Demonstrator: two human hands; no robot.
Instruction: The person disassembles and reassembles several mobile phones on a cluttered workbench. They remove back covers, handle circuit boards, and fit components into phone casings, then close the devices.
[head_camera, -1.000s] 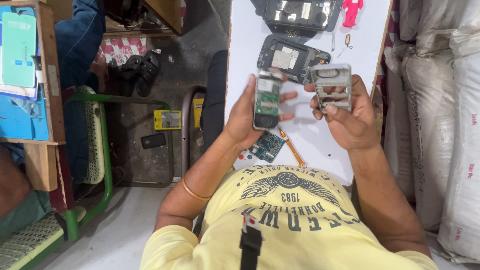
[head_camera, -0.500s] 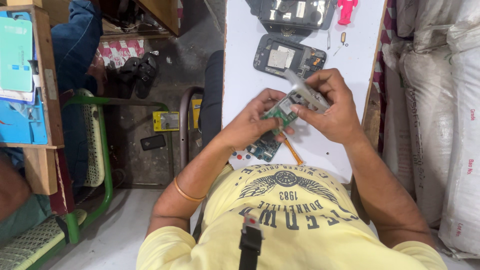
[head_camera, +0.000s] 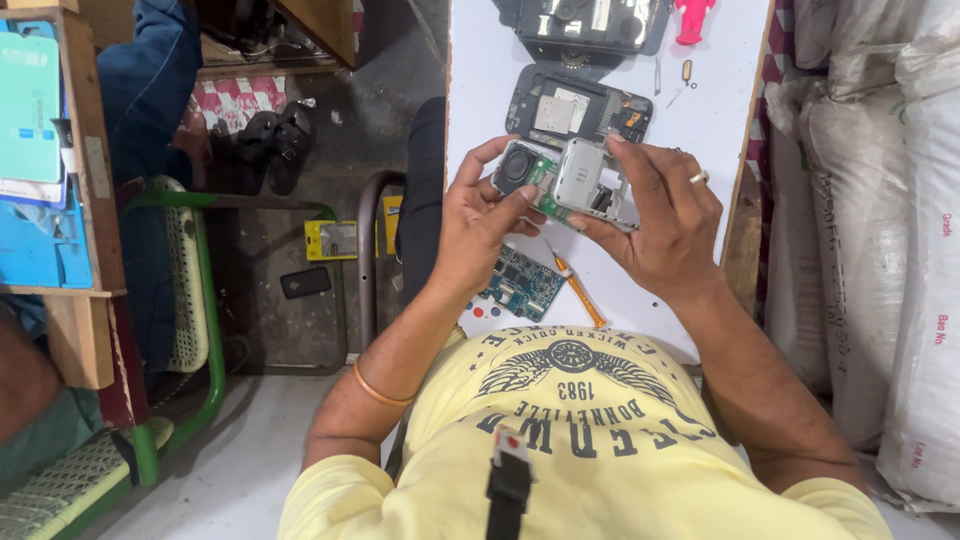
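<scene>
We've got a dark opened phone shell (head_camera: 578, 106) mid-table, a red plastic tool (head_camera: 692, 20) by the far edge, and an orange-handled screwdriver (head_camera: 578, 291) near the front edge.

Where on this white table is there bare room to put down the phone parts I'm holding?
Bare white table lies right of the dark phone shell, below the small screws. Another strip sits left of that shell. Near you it is crowded: blue circuit board, orange screwdriver.

Even daylight, sharp focus; my white table (head_camera: 710, 120) is bright, floor at its left edge dimmer.
</scene>
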